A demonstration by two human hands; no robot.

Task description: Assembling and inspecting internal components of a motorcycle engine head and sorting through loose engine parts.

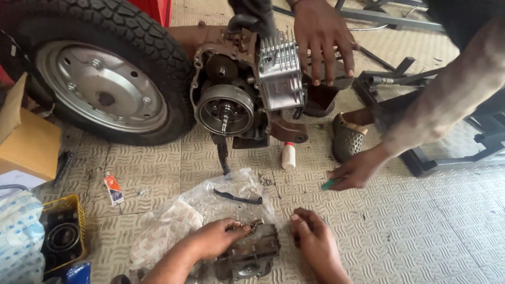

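Down on the patterned floor tiles [421, 231], the left hand [218, 237] has its fingers curled round a small brass-coloured fitting [256, 225] atop a grimy metal engine part [251, 253], which lies just below a crumpled clear plastic bag [210, 208]. The right hand [315, 242] rests loosely curled beside the part, holding nothing I can see. Up top, a co-worker's hand [322, 37] presses on the scooter engine [252, 87]; their other hand [353, 169] touches something green [329, 184].
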